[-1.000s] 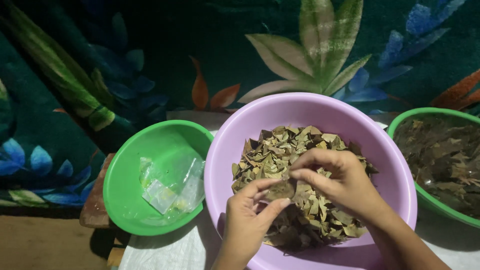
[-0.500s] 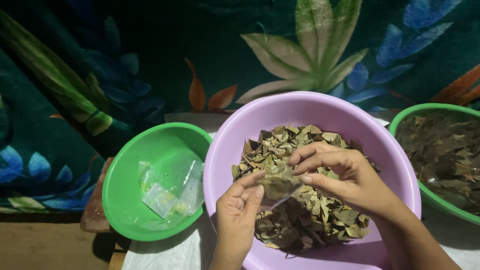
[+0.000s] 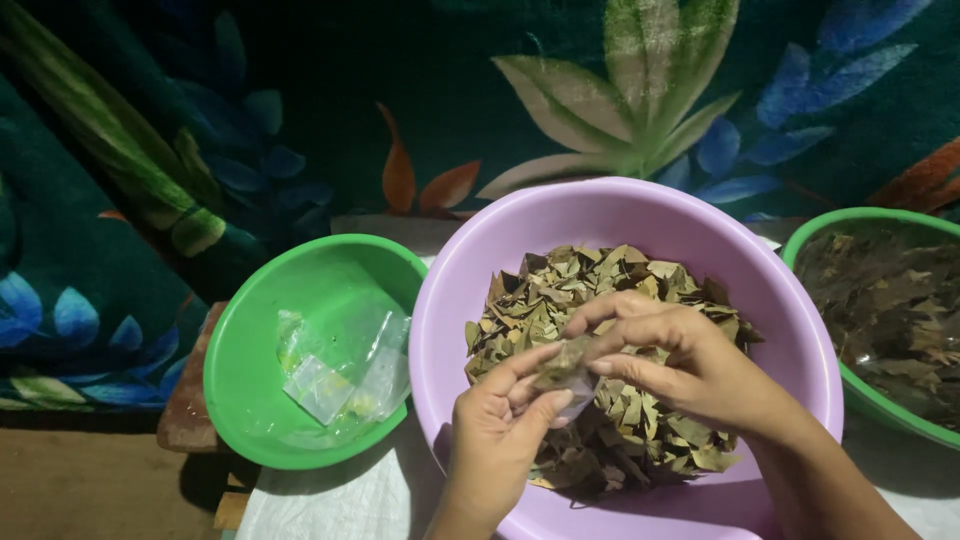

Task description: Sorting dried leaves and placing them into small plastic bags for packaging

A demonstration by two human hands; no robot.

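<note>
A purple basin (image 3: 470, 270) in the middle holds a heap of dried brown-green leaf pieces (image 3: 560, 290). Over that heap my left hand (image 3: 500, 430) pinches a small clear plastic packet (image 3: 568, 375) stuffed with leaf bits. My right hand (image 3: 690, 365) grips the same packet from the right, fingers curled over its top. Both hands meet just above the leaves, near the basin's front half.
A green bowl (image 3: 250, 330) at the left holds several clear plastic packets (image 3: 335, 380). Another green bowl (image 3: 840, 235) at the right edge holds darker leaf pieces. The bowls stand on a white cloth (image 3: 330, 500); a floral fabric (image 3: 200, 130) hangs behind.
Both hands have lifted slightly off the leaf heap and drawn together around the packet. The view has shifted a little, bowls staying put.
</note>
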